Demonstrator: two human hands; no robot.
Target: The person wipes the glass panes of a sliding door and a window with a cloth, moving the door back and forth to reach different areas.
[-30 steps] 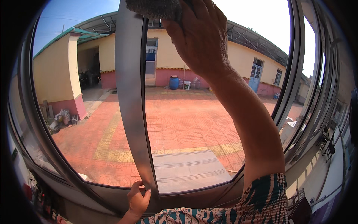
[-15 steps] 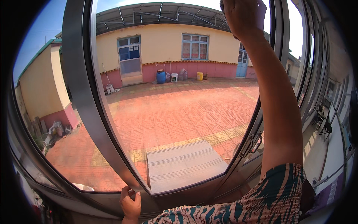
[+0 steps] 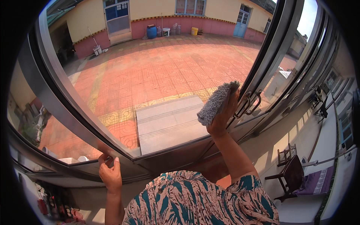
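A fluffy grey cloth is gripped in my right hand, held against or very near the lower right part of the glass pane, just left of the metal door handle. From here I cannot tell whether the cloth touches the glass. My left hand is at the lower left corner of the metal door frame. Its bent fingertips rest on the metal, the thumb stands apart, and no object is in it.
Beyond the glass, a grey slab lies on red paving. A blue barrel and a yellow bucket stand by the far wall. Indoors at the right is a dark chair beside purple cloth.
My right hand has come down from the top of the pane to near the handle, with the cloth now plainly visible. My left hand stays at the frame corner. The view has tilted downward.
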